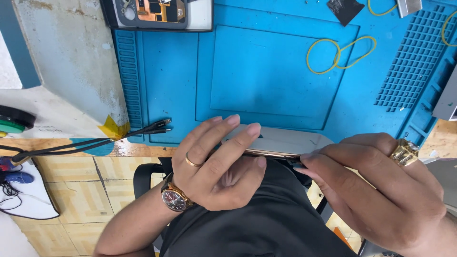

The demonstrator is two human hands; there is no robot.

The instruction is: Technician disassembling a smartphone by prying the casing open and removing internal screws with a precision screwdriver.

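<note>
A slim smartphone (pixel 285 142) with a pale back and gold edge is held edge-on at the near rim of the blue work mat (pixel 266 71). My left hand (pixel 216 164), wearing a ring and a wristwatch, grips its left end with fingers on top and thumb underneath. My right hand (pixel 381 185), wearing a large gold ring, pinches the phone's right end with the fingertips at its edge; a small dark tool may be there, too hidden to tell.
Two yellow rubber bands (pixel 338 53) lie on the mat. An opened phone (pixel 154 12) sits at the top. Black cables (pixel 95 140) taped with yellow tape run off the left edge. A grid section (pixel 412 62) is at right. Tiled floor shows below.
</note>
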